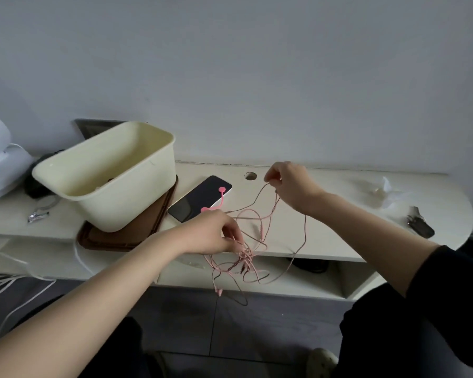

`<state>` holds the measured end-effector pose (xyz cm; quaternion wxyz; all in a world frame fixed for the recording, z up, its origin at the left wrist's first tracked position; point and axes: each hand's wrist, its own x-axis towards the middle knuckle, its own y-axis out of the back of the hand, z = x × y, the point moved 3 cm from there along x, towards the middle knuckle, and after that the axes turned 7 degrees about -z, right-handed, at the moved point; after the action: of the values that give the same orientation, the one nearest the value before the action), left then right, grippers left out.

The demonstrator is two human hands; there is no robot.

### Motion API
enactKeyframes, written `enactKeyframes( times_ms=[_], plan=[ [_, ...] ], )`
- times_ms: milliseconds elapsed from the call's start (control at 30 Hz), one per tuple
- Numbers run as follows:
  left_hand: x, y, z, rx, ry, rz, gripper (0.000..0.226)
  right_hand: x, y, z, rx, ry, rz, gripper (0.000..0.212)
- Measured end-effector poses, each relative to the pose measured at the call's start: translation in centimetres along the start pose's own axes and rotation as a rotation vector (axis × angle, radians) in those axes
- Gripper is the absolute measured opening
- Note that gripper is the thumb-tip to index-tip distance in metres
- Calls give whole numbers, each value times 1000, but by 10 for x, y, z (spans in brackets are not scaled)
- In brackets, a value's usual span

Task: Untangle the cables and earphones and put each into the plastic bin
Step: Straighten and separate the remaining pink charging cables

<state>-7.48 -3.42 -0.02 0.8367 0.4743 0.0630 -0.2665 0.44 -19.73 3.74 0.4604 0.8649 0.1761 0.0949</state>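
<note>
A knot of thin pink and brownish cables and earphones [246, 257] hangs over the front edge of the white desk [325, 236]. My left hand [213, 233] pinches the tangle at its top. Up and to the right, my right hand [287, 184] pinches one brownish strand lifted out of the knot; the strand runs down from it in a long loop. The cream plastic bin [112, 173] stands tilted at the left on a brown tray [148, 222], its mouth facing me, a small dark item barely visible inside.
A dark phone [200, 197] with a pink cable tie [216, 200] on it lies between the bin and the tangle. A cable hole [250, 175] is behind it. Crumpled plastic [380, 189] and keys [419, 222] lie at the right. White cords [17, 282] trail at lower left.
</note>
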Motion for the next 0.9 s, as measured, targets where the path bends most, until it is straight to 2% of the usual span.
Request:
enactKeyframes(
  times_ms=[100,233,367,400,500,633,733,900],
  plan=[
    [-8,-2,1,-7,34,94,7,-16,7,-11,38,53,-10,15],
    [-10,-2,7,-102,51,294,24,-31,8,-27,104,97,-22,9],
    [-3,-15,23,-276,57,249,44,-42,4,-45,254,171,-107,13],
    [0,-18,24,-290,66,240,40,-43,3,-50,260,195,-116,14],
    [1,-26,29,-309,48,228,5,-41,4,-59,247,240,-89,15],
    [-12,-34,32,-327,94,183,22,-30,9,-59,263,240,-73,15],
    [-23,-30,25,-356,138,284,31,-19,5,-53,257,215,-123,13],
    [-47,-24,10,-292,242,413,18,-12,-13,-50,31,228,-165,32]
  ],
)
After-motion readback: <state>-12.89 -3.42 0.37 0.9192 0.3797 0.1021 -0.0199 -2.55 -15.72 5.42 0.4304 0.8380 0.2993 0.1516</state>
